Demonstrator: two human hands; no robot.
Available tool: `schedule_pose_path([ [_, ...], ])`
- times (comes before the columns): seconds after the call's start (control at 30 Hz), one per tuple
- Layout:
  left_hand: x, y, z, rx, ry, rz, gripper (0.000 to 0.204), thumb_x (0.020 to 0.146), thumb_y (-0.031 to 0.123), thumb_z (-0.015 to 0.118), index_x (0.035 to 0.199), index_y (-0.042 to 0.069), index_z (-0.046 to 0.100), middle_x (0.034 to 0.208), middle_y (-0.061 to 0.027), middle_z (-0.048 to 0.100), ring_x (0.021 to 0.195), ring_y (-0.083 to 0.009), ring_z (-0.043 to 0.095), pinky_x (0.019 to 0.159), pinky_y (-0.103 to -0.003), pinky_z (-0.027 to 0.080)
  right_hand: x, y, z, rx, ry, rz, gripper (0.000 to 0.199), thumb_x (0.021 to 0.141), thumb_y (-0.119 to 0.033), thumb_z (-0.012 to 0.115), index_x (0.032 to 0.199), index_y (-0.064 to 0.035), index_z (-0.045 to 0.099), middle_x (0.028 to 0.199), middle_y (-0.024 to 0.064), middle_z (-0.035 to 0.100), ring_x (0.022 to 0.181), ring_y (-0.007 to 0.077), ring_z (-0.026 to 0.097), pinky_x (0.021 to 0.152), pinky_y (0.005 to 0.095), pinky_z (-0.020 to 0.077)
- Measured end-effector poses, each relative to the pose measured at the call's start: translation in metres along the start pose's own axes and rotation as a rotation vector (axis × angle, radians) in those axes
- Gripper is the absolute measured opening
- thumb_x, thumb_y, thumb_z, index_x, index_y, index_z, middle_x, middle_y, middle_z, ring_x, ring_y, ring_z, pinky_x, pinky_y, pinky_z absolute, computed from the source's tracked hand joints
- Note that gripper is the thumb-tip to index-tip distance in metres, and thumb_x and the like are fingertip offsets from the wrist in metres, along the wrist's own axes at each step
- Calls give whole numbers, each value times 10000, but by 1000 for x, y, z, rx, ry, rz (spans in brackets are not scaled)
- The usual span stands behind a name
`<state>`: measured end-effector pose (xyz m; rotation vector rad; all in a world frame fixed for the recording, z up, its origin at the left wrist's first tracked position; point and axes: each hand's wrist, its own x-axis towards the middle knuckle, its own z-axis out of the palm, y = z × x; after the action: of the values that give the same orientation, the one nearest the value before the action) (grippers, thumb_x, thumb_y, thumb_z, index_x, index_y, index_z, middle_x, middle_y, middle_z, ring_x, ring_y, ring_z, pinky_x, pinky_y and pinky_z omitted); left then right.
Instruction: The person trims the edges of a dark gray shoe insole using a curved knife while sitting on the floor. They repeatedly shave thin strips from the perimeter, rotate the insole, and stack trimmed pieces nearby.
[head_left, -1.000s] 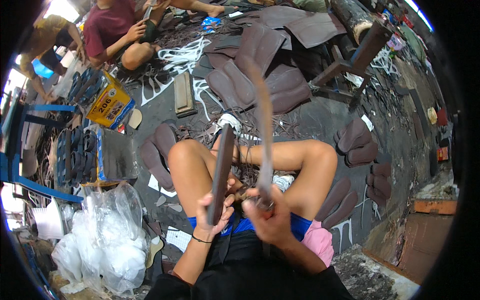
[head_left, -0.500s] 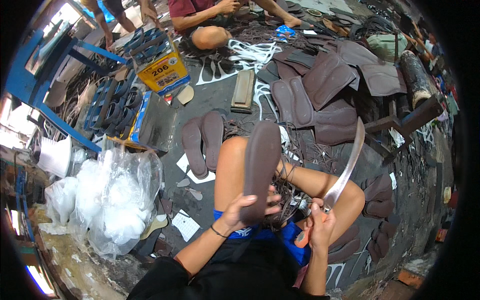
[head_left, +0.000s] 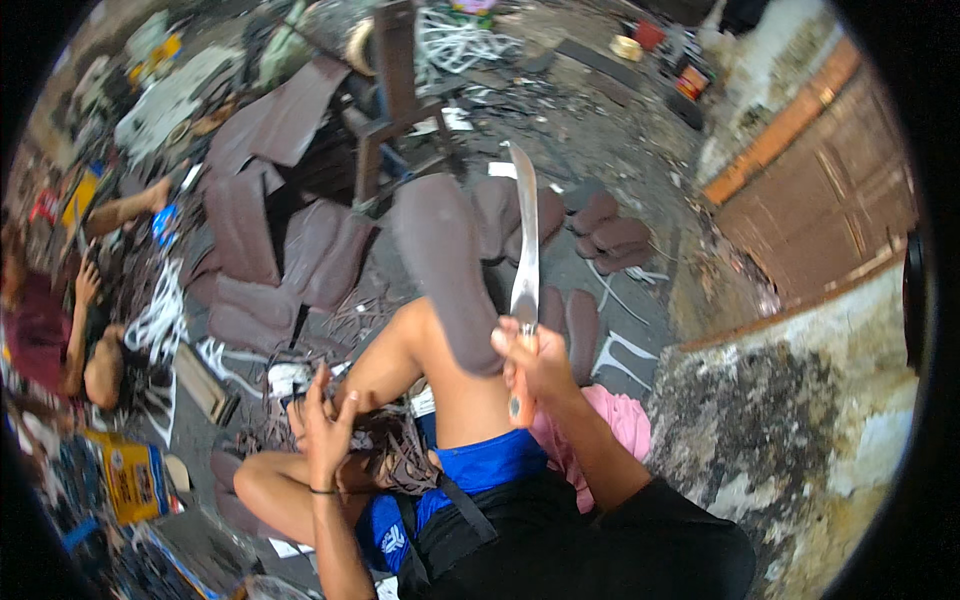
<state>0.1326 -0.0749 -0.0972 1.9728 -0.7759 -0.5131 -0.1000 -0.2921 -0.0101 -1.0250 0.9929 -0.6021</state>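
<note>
My right hand (head_left: 540, 362) is closed round the handle of a knife (head_left: 526, 235) with a long curved blade pointing up and away. A brown sandal sole (head_left: 440, 268), slightly blurred, stands up above my bent knee. Its lower end meets the thumb and fingers of my right hand, which seem to pinch it beside the knife. My left hand (head_left: 325, 430) is raised over my other leg with its fingers apart and nothing in them. Thin brown trimmings (head_left: 405, 460) lie between my legs.
Brown sole sheets (head_left: 238, 230) lie spread ahead on the left, beside a dark metal stand (head_left: 392, 100). Cut soles (head_left: 615, 240) rest on the floor to the right. A stained wall (head_left: 790, 430) rises close on my right. Another person (head_left: 45, 330) sits at far left.
My view has turned to the right. The sole has passed from my left hand to my right, beside the knife, and my left hand has let go.
</note>
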Motion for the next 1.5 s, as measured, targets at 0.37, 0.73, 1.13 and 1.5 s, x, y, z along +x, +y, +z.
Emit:
schedule_pose_path([
  [0.37,38,-58,4,143,-241,-252,592,982,474,545,1242,-49,636,1146,-247,687,1085,-280,647,965,-354,466,114,48,-151,315,482,-53,279,863,-253,785,1016,-103,607,743,-6,581,600,126,577,484,291,478],
  [0.73,58,-69,-4,348,-32,-94,414,917,371,644,1229,102,681,1155,-213,689,1066,-328,674,922,-377,508,167,34,-173,195,395,-156,430,909,-432,693,1081,-48,603,1016,69,664,652,135,580,528,295,479],
  [1.13,158,-137,74,641,-556,-5,677,678,364,853,1275,120,648,1277,-217,606,1171,-408,574,995,-455,487,32,179,-111,-304,149,34,344,989,-351,623,762,-98,572,663,-48,542,549,53,469,506,235,384],
  [1.5,136,-42,-13,-519,-90,-296,516,819,162,800,1213,50,486,1167,-146,653,1038,-255,656,865,-379,532,34,35,-28,-410,161,-95,257,970,-181,648,1148,1,622,613,-30,534,450,58,475,395,224,374],
])
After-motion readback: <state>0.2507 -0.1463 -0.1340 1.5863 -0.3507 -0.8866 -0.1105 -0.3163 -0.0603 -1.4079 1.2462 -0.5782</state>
